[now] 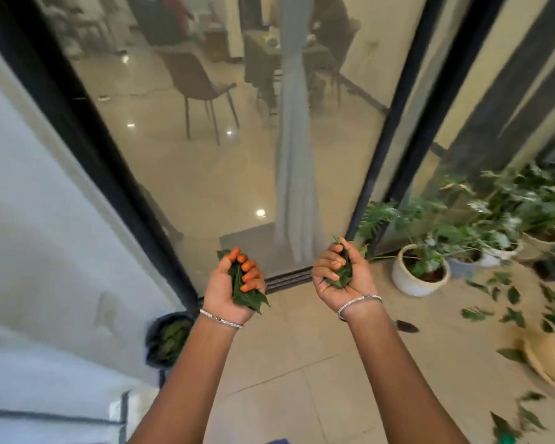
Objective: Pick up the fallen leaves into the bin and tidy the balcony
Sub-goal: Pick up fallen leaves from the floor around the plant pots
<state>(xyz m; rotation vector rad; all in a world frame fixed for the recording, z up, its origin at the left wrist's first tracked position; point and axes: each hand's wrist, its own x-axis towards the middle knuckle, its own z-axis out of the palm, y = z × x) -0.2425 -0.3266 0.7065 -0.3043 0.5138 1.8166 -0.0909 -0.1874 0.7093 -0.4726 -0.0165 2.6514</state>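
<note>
Both palms are up and our arms stretched forward. Our left hand (220,283) curls its orange-stained fingers (250,274) round a clump of glossy, pointed dark green leaves (250,296). Our right hand (361,280) grips a second crumpled clump (342,274). The round black bin (169,338), with leaves inside, sits at eight o'clock from the left wrist. Scattered flat leaves (513,315) litter the smooth beige floor tiles (302,379) at four o'clock.

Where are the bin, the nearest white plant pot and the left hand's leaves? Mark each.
bin (151,342): head view, dark left wall.
nearest white plant pot (404,282): head view, outer front wall.
left hand's leaves (245,294): head view, leaf below fingers.
</note>
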